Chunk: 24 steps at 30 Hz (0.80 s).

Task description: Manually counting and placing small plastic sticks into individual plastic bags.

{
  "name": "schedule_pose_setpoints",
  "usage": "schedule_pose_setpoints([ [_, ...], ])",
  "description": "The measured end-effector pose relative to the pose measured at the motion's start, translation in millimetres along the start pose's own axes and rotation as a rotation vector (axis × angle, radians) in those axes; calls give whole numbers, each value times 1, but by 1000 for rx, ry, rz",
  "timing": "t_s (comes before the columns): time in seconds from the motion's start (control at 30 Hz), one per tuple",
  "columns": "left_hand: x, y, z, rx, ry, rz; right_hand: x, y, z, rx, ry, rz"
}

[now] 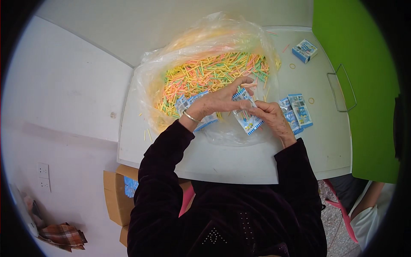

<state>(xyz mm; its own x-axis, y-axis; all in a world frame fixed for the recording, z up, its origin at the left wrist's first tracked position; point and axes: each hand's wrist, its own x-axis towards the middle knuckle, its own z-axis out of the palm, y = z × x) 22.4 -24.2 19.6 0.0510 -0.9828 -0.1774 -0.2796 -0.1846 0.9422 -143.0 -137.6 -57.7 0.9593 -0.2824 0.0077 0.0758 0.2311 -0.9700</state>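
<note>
In front of me, a small blue-and-white printed packet [247, 121] is held between both hands. My left hand [222, 99], with a bangle at the wrist, has its thumb on the packet's upper part and its index finger bent above it. A few pink sticks [251, 86] show beside those fingers; whether they are gripped is unclear. My right hand [274, 118] pinches the packet's right edge. Behind lies a large clear plastic bag [145, 92], open over a heap of thin pastel sticks [201, 73]. More packets [209, 121] lie under my left wrist, partly hidden.
Flat packets [301, 112] lie right of my right hand on the white table [227, 165]. Farther back are a banded packet stack [305, 51] and rubber bands [292, 66]. A green panel with a wire handle [342, 88] borders the right. A cardboard box [114, 198] stands below left.
</note>
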Motion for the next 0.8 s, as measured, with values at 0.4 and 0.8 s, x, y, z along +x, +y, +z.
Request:
schedule_pose_setpoints([
  [0.4,-11,28,2,521,187,30,-2,-13,18,164,103,-27],
  [0.8,-3,21,16,575,277,126,-4,-3,11,152,-38,132],
])
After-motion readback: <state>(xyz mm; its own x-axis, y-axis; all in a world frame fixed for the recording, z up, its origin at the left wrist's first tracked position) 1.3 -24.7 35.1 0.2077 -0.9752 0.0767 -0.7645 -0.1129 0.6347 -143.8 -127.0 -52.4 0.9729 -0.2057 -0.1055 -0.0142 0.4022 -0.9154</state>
